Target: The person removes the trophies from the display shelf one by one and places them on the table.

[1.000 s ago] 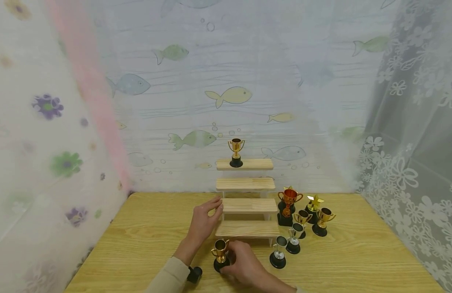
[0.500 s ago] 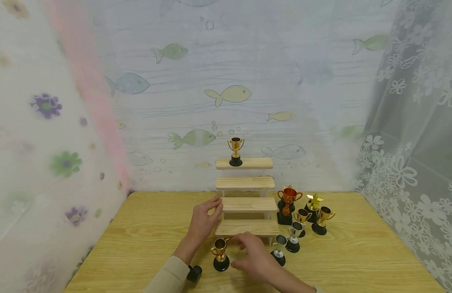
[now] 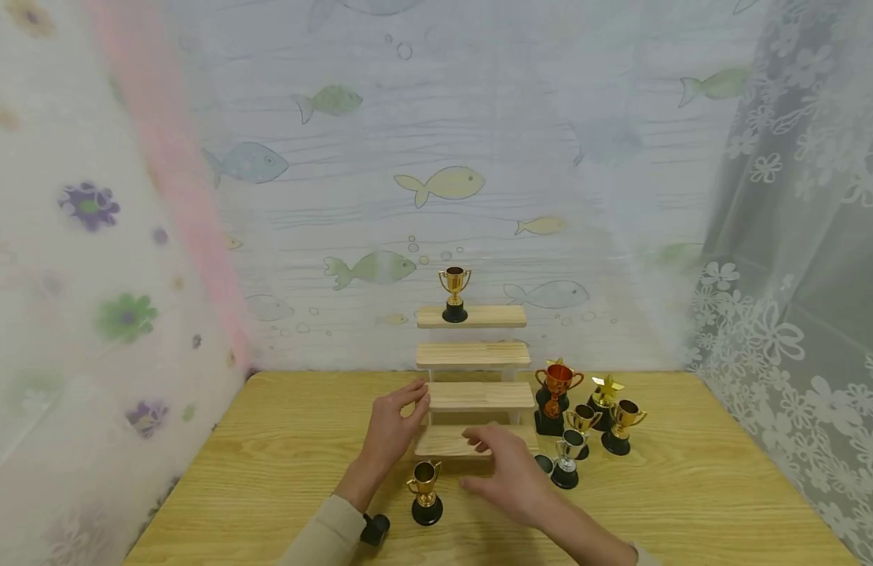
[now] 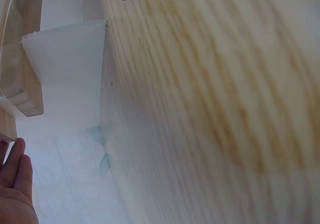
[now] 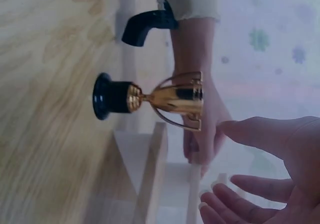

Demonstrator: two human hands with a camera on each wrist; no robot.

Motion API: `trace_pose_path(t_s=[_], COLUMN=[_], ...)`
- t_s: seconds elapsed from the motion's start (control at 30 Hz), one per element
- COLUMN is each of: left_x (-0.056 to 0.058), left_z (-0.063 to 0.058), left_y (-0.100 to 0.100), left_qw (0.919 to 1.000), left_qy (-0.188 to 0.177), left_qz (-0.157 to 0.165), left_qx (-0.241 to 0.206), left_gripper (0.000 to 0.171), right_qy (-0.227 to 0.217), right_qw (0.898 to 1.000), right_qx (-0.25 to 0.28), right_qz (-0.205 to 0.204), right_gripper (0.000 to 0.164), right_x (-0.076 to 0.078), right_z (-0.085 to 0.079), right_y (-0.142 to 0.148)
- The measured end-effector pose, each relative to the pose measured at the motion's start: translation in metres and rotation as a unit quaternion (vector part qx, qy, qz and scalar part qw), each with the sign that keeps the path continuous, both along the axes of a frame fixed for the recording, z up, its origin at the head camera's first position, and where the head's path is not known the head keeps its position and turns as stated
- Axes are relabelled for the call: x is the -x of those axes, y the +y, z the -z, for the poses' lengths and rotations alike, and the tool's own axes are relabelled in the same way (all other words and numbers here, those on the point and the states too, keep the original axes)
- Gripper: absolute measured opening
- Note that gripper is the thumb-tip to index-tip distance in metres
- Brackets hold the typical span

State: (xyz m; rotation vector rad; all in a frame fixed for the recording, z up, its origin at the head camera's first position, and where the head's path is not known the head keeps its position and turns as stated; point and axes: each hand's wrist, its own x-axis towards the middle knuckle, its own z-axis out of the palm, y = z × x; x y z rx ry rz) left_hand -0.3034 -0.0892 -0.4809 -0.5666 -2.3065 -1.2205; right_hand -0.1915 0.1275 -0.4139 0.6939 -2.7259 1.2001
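Note:
A small gold trophy cup (image 3: 425, 497) with a black base stands upright on the table in front of the stepped wooden stand (image 3: 480, 395). My right hand (image 3: 510, 475) is to the right of this cup, over the lowest step. Its thumb and fingers are spread apart with nothing between them; in the right wrist view the gold trophy cup (image 5: 175, 99) stands free beyond the thumb. My left hand (image 3: 392, 424) touches the left end of the stand with its fingertips. The left wrist view shows those fingers (image 4: 22, 176) straight, against a step's end.
Another gold trophy cup (image 3: 454, 294) stands on the top step. Right of the stand are a red trophy cup (image 3: 559, 379), a star trophy (image 3: 607, 397), a gold cup (image 3: 623, 424) and a silver cup (image 3: 570, 456). A second silver cup (image 3: 543, 464) is mostly hidden behind my right hand.
My right hand has let go of the front gold trophy cup and moved away to the right and slightly forward. The cup stays standing on the table. My left hand has not moved.

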Motion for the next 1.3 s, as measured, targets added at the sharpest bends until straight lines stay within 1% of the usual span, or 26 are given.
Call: trace_pose_path(t_s=[0.2,0.3,0.47,0.7,0.87,1.03,1.2,1.3], left_x=[0.0,-0.001,0.0,0.001,0.002,0.003,0.003,0.003], left_z=[0.002,0.002,0.001,0.001,0.001,0.002,0.002,0.001], left_y=[-0.001,-0.001,-0.001,0.0,0.0,0.0,-0.001,0.0], left_qw=[1.0,1.0,1.0,1.0,1.0,1.0,1.0,1.0], left_qy=[-0.002,-0.003,-0.002,0.002,0.001,-0.001,0.002,-0.002], left_qz=[0.0,0.001,0.002,0.001,-0.001,-0.002,-0.003,-0.003], left_qx=[0.0,0.0,-0.001,-0.002,-0.002,-0.002,-0.002,-0.001], left_gripper=[0.032,0.032,0.032,0.03,0.03,0.03,0.029,0.03], right_qy=[-0.004,-0.001,0.017,0.017,0.04,0.045,0.055,0.052], right_qw=[1.0,1.0,0.999,0.997,0.997,0.997,0.997,0.997], right_qx=[0.003,0.004,0.008,0.0,-0.015,-0.008,-0.013,-0.013], right_qz=[0.014,0.025,0.044,0.074,0.072,0.066,0.059,0.057], right_gripper=[0.053,0.053,0.052,0.052,0.053,0.054,0.056,0.056], right_x=[0.003,0.006,0.011,0.018,0.024,0.031,0.041,0.046], right_z=[-0.012,-0.017,-0.027,-0.039,-0.043,-0.048,-0.054,-0.056], right_y=[0.008,0.012,0.018,0.024,0.03,0.035,0.042,0.044])
